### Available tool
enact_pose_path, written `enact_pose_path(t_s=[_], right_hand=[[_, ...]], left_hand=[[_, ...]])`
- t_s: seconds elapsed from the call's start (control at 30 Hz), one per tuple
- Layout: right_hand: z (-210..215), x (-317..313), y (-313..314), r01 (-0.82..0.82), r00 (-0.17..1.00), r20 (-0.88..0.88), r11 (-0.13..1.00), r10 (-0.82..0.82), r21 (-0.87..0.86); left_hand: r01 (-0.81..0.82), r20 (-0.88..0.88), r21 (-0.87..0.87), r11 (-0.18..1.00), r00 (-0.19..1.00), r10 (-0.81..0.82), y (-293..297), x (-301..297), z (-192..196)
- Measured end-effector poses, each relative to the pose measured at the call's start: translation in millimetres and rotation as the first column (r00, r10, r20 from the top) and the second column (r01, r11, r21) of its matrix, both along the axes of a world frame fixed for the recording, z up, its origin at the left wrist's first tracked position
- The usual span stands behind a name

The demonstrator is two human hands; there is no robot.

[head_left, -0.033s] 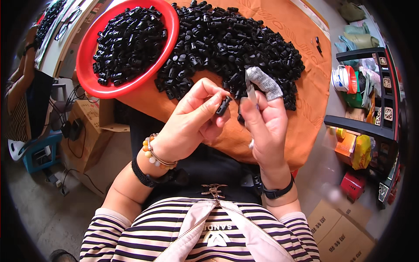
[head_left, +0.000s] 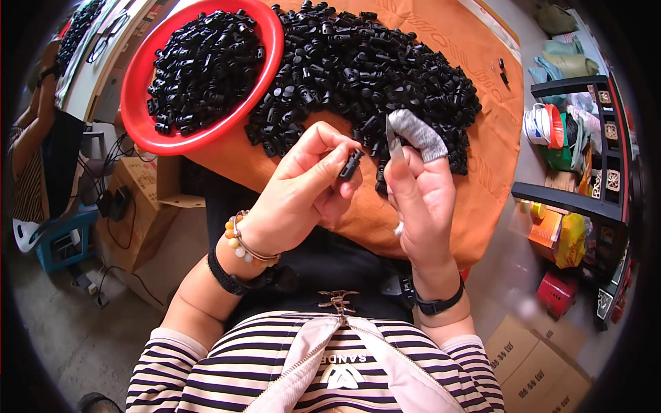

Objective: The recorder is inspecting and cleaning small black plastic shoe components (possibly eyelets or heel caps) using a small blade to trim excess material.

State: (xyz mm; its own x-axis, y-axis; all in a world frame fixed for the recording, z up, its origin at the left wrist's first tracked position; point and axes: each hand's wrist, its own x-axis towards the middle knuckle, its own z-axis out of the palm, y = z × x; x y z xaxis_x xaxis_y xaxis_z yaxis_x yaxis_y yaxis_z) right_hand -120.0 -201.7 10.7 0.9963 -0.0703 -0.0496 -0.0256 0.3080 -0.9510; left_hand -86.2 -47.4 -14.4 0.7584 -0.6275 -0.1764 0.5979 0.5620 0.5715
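My left hand (head_left: 303,182) pinches a small black plastic part (head_left: 351,165), slim and slotted, between thumb and fingers. To its right, my right hand (head_left: 425,196) grips a narrow metal blade (head_left: 394,141) pointing up and away; the handle end is hidden in the palm. A grey knitted cover (head_left: 421,134) wraps the right index finger. Blade and part are apart. Just beyond both hands lies a big heap of similar black parts (head_left: 372,69). A red basin (head_left: 132,113) full of such parts sits at the far left of the heap.
An orange cloth (head_left: 492,148) covers the table, with a few loose black bits (head_left: 503,72) at the far right. On the right stands a dark shelf (head_left: 571,199) with bags and tubs. Cartons (head_left: 533,365) lie below it. A person's arm (head_left: 34,117) shows at far left.
My right hand with the blade has shifted slightly right and toward me. The left hand and the black part have hardly moved.
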Motion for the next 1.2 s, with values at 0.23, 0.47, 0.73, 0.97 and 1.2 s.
enact_pose_path(t_s=[0.23,0.47,0.73,0.97,1.2], right_hand=[[0,-14,4,-0.164,0.986,-0.015,0.975,0.164,-0.147],[-4,-12,8,-0.130,0.990,0.024,0.972,0.138,-0.197],[-8,-13,9,-0.098,0.992,0.051,0.968,0.112,-0.229],[-7,-13,8,-0.106,0.991,0.053,0.957,0.124,-0.271],[-5,-12,10,-0.084,0.990,0.092,0.960,0.112,-0.268]], left_hand=[[-0.106,-0.035,0.124,0.987,0.993,0.111,-3,0,9],[-0.179,0.096,0.192,0.965,0.982,0.163,-4,-2,6],[-0.180,0.099,0.219,0.959,0.982,0.162,-3,-2,7],[-0.190,0.122,0.209,0.959,0.978,0.167,-3,-2,7],[-0.203,0.126,0.190,0.960,0.975,0.181,-4,-2,4]])
